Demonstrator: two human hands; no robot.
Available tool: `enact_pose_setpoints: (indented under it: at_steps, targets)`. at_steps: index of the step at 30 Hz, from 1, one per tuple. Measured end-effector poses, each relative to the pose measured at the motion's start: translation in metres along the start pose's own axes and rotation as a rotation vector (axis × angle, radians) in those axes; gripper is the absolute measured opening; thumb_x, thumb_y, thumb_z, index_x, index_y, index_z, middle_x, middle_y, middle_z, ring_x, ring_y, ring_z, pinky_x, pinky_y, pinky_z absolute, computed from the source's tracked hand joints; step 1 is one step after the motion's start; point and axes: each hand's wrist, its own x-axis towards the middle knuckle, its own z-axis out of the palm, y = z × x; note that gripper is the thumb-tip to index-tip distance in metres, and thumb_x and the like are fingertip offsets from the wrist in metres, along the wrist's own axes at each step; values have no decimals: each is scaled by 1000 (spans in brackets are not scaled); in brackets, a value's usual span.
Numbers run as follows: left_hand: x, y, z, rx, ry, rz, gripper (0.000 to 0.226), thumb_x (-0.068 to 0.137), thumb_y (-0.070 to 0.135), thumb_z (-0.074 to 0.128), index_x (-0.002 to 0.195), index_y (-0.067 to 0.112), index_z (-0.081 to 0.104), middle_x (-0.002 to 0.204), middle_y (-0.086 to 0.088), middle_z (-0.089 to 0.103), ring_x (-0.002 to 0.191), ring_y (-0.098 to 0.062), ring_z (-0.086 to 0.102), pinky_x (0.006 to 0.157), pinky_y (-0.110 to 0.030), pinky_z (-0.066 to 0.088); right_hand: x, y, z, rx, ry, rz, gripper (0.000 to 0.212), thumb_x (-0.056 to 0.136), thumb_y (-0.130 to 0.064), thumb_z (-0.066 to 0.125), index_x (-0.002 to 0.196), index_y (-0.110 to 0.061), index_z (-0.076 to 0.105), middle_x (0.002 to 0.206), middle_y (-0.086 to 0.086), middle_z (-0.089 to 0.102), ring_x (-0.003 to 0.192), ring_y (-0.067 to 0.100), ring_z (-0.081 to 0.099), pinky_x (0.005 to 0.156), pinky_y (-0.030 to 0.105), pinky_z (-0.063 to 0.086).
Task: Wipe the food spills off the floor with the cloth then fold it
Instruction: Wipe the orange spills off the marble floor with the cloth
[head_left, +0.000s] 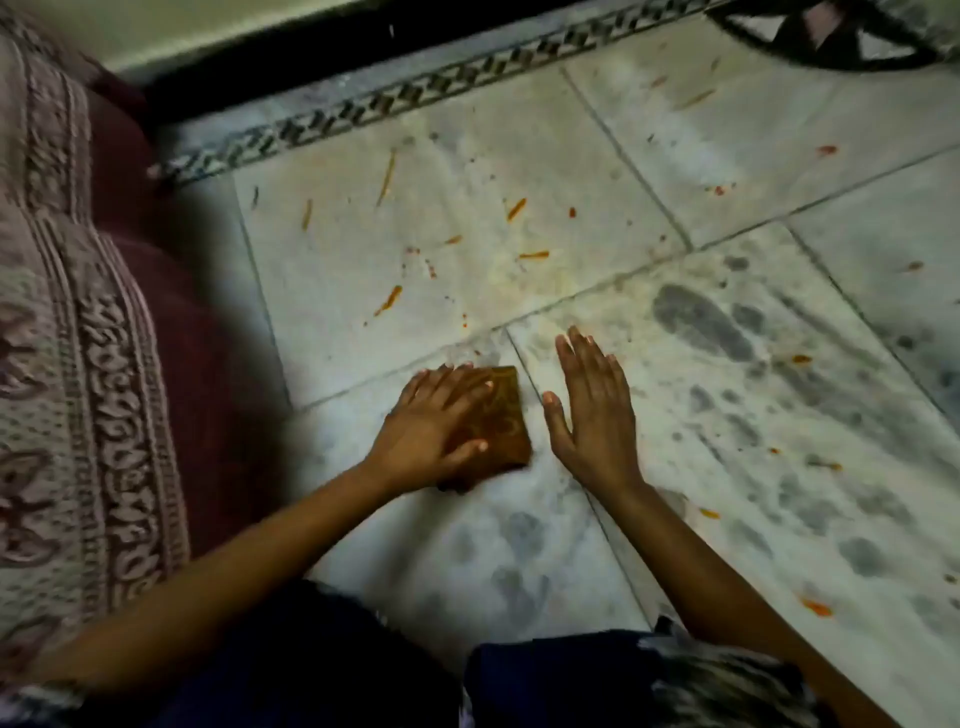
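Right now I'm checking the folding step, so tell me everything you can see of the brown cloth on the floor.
The brown patterned cloth is folded into a small, flat, roughly square pad with a faint lighter swirl design. It lies on the pale tiled floor, near a tile joint. The left hand rests flat on it, fingers spread across its top. The open right hand is beside it, not touching.

The left hand covers most of the folded brown patterned cloth. The black spoked object is cut by the top edge. The patterned pink fabric is cut by the left edge.
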Motion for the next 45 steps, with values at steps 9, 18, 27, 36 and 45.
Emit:
enact_pose_setpoints:
  at_steps: [9, 18, 27, 36, 45]
  targets:
    - [23, -11, 50, 261, -212, -26, 92, 61, 87, 20, 140, 51, -10, 157, -14, -9, 143, -40, -7, 109, -62, -5, -26, 15, 35, -49, -95, 15, 55, 93, -31, 35, 145, -14, 30, 151, 7, 32, 140, 17, 24, 115, 32, 12]
    - [51, -23, 24, 334, -112, 22, 53, 68, 48, 53, 117, 32, 61, 116, -13, 63, 92, -36, 62, 69, -46, 45, -9, 16, 43, -26, -183, 56, 57, 91, -33, 34, 142, -7, 35, 147, 11, 39, 135, 25, 37, 112, 31, 14]
    - [54, -47, 46, 268, 42, 44, 66, 85, 61, 29, 146, 36, 20, 155, -2, 23, 143, -27, 20, 109, -50, -3, 32, 41, 70, -156, -266, 105, 67, 92, -44, 15, 146, -5, 22, 153, 13, 22, 142, 24, 20, 112, 28, 1]
    - [138, -65, 30, 221, 54, -111, 74, 81, 66, 7, 148, 35, 13, 159, -4, 3, 146, -22, -2, 111, -52, -15, 40, 52, 97, -266, -389, 194, 93, 69, -71, -29, 142, -15, -12, 157, 9, -7, 138, 14, -16, 108, 26, -17]
    - [120, -123, 1, 214, -71, -115, 77, 78, 72, 2, 148, 38, 8, 159, 0, 1, 146, -19, -1, 112, -47, -12, 49, 37, 74, -330, -600, 271, 100, 66, -76, -20, 144, -13, -20, 155, 8, -22, 143, 19, -17, 114, 29, -11]
